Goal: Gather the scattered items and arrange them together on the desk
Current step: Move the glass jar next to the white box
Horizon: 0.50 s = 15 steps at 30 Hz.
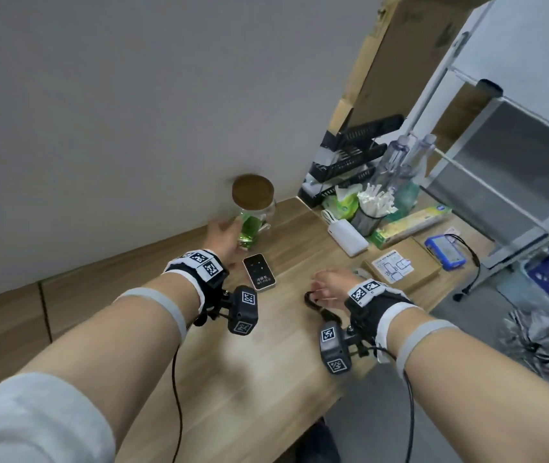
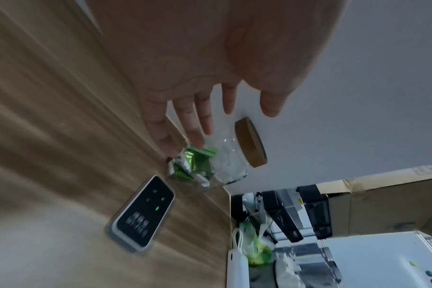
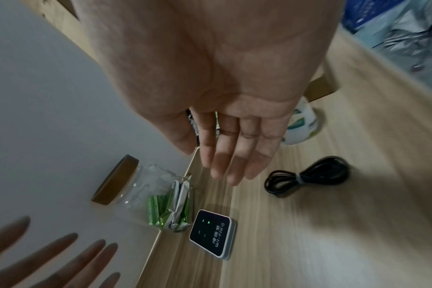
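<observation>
A glass jar (image 1: 253,212) with a wooden lid and green packets inside stands at the back of the wooden desk (image 1: 266,369), by the wall. My left hand (image 1: 224,230) is open just left of it, with straight fingers (image 2: 197,132) reaching at the jar (image 2: 225,161); contact is unclear. A small black-faced device (image 1: 259,272) lies flat in front of the jar. My right hand (image 1: 328,284) hovers open, palm down, over a coiled black cable (image 1: 313,304). In the right wrist view the cable (image 3: 308,175) lies right of the fingers (image 3: 225,165), and the device (image 3: 212,233) sits beside the jar (image 3: 146,194).
At the back right are a white power bank (image 1: 350,237), a cup of white sticks (image 1: 371,208), a green tissue pack (image 1: 341,203), a long yellow-green box (image 1: 410,222), a cardboard box (image 1: 400,267), a blue device (image 1: 445,250), clear bottles (image 1: 403,162) and black trays (image 1: 350,162).
</observation>
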Motion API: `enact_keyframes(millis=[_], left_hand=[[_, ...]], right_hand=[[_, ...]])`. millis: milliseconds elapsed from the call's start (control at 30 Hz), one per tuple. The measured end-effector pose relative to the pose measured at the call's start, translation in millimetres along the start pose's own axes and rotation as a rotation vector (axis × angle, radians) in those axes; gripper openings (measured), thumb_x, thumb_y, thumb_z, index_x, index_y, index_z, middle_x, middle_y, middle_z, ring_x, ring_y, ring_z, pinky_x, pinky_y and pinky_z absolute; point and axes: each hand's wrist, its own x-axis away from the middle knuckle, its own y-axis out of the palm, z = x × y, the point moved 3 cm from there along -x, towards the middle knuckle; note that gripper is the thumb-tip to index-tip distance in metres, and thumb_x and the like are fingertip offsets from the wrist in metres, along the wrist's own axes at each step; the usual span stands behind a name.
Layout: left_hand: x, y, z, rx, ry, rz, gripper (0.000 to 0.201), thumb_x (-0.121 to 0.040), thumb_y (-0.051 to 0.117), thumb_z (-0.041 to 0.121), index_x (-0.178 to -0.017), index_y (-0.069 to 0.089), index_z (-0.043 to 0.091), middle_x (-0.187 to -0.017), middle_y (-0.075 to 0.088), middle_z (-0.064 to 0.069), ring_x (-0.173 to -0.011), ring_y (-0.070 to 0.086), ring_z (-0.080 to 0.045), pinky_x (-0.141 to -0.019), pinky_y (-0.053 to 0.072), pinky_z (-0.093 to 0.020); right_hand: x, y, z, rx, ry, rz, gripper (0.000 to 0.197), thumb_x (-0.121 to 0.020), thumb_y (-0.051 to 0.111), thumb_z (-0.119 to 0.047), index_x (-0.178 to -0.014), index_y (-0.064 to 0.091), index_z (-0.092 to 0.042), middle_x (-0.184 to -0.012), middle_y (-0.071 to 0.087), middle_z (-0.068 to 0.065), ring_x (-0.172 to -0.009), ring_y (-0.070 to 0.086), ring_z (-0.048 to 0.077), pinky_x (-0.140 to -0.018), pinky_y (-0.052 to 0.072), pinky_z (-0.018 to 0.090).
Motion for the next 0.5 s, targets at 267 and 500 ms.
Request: enact_keyframes(millis=[267, 500], left_hand=[[-95, 28, 43, -0.130, -0.010, 0.221, 0.089, -0.076, 0.050, 0.077, -0.151, 0.026, 0.035, -0.153, 0.038, -0.014, -0.134, 0.044, -0.041, -0.104, 0.044, -0.057], [-121, 44, 26, -0.012, 0.037, 0.290, 0.048, -0.098, 0.041, 0.055, -0.140, 0.043, 0.030, -0.136, 0.052, -0.007, -0.124, 0.049, -0.032, -0.091, 0.051, -0.062]], right_hand=[[-133, 1, -47, 0.181, -0.039, -0.211, 0.020, -0.099, 0.041, -0.008, -0.110, 0.058, -0.011, -0.082, 0.059, 0.002, -0.067, 0.059, 0.016, -0.059, 0.047, 0.028], [-215, 13, -68, 0.118, 0.124, -0.359, 0.025, -0.097, 0.044, -0.020, -0.078, 0.055, -0.009, -0.078, 0.058, 0.014, -0.061, 0.055, 0.026, -0.061, 0.048, 0.036]])
